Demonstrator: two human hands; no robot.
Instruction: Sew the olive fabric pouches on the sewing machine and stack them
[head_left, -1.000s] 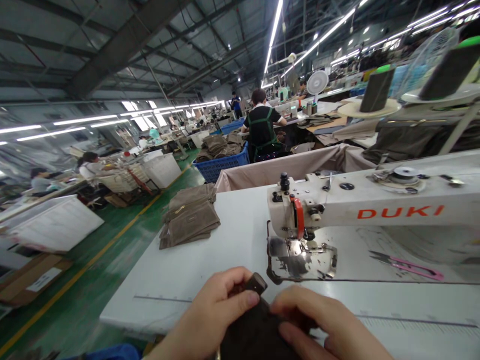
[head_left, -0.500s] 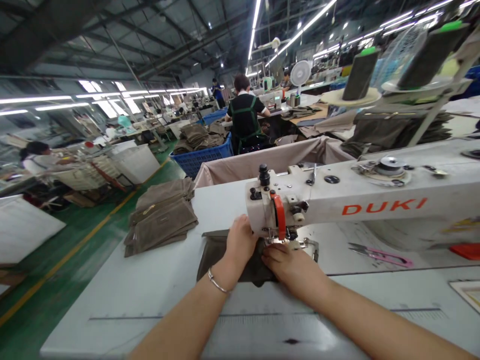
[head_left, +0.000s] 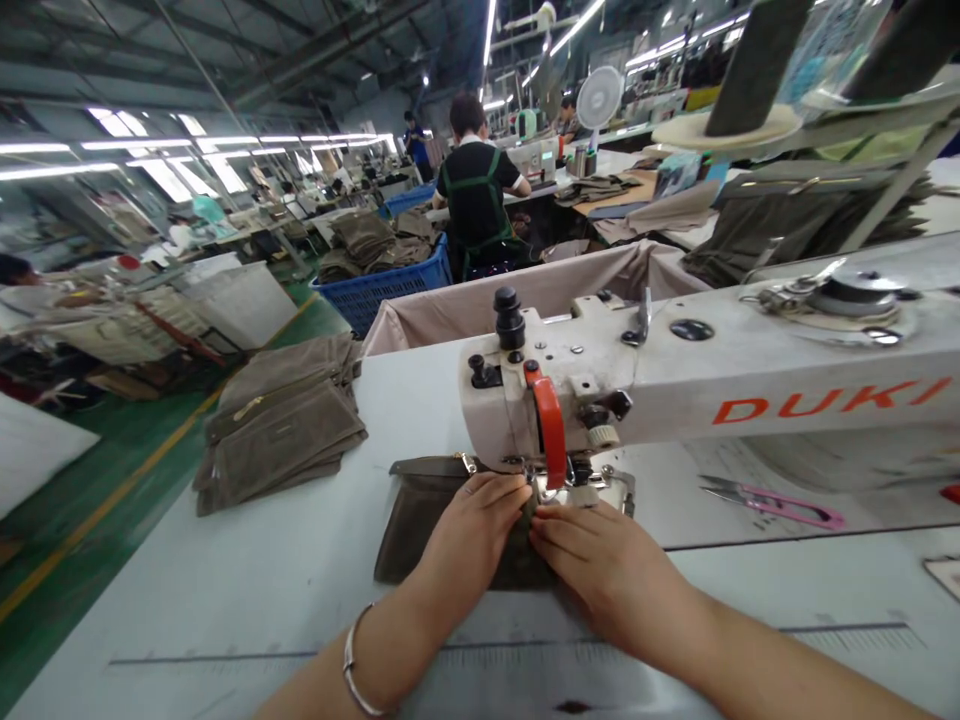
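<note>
A dark olive zippered fabric pouch (head_left: 420,510) lies under the needle area of a white sewing machine (head_left: 495,410). A brass zipper pull shows at its upper edge. My left hand (head_left: 480,530), with a silver bangle on its wrist, grips the pouch just left of the presser foot, fingers pressed together. Close by on the right, my right hand (head_left: 600,550) holds the pouch's edge at the front of the foot, its fingers bunched. The fingertips of both hands nearly meet. Beneath them the gripped edge is mostly hidden.
A stack of similar pouches (head_left: 285,430) sits at the table's left edge. Pink-handled thread snips (head_left: 780,502) lie right of the needle. Behind the machine are a cloth-lined bin (head_left: 435,322), a blue crate (head_left: 390,290) of fabric pieces and a seated co-worker (head_left: 476,190).
My left hand has shifted down the pouch, uncovering the zipper pull, and its fingers now lie beside the presser foot. My right hand stays near the foot. The view has moved closer.
</note>
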